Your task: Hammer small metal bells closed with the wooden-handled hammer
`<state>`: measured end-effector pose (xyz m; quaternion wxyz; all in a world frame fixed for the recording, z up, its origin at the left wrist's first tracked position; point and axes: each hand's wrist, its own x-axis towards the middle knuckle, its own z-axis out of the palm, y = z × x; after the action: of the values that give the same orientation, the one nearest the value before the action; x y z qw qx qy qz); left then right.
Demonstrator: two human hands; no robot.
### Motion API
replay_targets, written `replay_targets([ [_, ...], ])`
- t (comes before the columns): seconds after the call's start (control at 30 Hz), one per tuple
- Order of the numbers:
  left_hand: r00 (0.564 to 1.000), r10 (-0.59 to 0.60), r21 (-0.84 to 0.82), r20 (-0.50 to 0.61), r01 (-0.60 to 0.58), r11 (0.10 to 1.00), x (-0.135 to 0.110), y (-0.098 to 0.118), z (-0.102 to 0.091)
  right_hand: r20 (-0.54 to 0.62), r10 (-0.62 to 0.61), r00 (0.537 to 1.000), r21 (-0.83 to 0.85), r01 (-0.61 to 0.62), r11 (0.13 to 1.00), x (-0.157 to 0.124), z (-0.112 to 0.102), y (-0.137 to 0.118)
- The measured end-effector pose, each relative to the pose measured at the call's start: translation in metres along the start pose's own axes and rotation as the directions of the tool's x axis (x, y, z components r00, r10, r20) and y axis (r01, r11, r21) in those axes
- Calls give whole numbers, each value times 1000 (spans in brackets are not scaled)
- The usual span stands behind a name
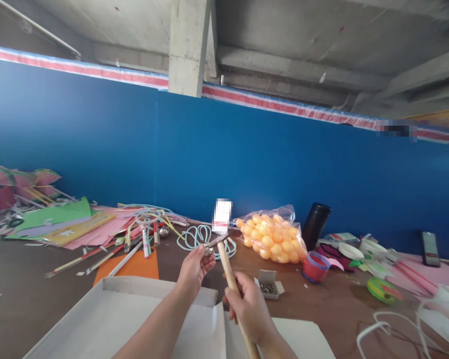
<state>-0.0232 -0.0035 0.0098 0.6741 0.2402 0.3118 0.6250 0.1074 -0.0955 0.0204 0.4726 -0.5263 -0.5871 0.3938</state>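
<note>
Bare forearms of the person, reaching over the tabletop (pixel 314 311) toward its far edge. Left forearm (pixel 157 324): slanting inward, the longer in view. Left hand (pixel 195 264): nearer the far edge, thumb and fingertips drawn together in a pinch, palm inward. Right forearm (pixel 279 344): largely out of view. Right hand (pixel 250 303): farther back, fingers curled in a grip. Hands near one another, not touching.

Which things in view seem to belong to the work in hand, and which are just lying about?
In use:
- wooden-handled hammer, in the right hand
- shiny silvery pieces, in the left hand
- perhaps the small open box of metal pieces

Apparently lying about:
- bagged orange balls
- black bottle
- green sheet
</note>
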Motion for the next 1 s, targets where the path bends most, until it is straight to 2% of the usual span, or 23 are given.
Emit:
replay_targets([
  [0.23, 1000, -7, -22, 18, 7, 1000, 1, 1, -1, -33, -13, 999, 44, 15, 999, 0, -2, -1],
  [0.4, 1000, -18, -18, -7, 18, 1000, 5, -2, -3, 37, 26, 999, 27, -27, 999, 2, -3, 4],
  [0.53, 999, -23, -17, 27, 23, 1000, 5, -3, -5, 9, 35, 999, 8, -35, 999, 6, -4, 8],
  [0.73, 1000, 9, -6, 29, -9, 1000, 4, -3, -5, -33, 219, 975, -101, -222, 970, 14, -11, 17],
  [0.83, 1000, -1, 8, 27, 1, 1000, 2, -2, -3, 3, 280, 960, -158, -276, 948, 13, -11, 21],
  [1.0, 1000, -22, 2, 18, 22, 1000, -2, 0, -1, 78, 150, 986, -232, -128, 964, 11, -10, 24],
])
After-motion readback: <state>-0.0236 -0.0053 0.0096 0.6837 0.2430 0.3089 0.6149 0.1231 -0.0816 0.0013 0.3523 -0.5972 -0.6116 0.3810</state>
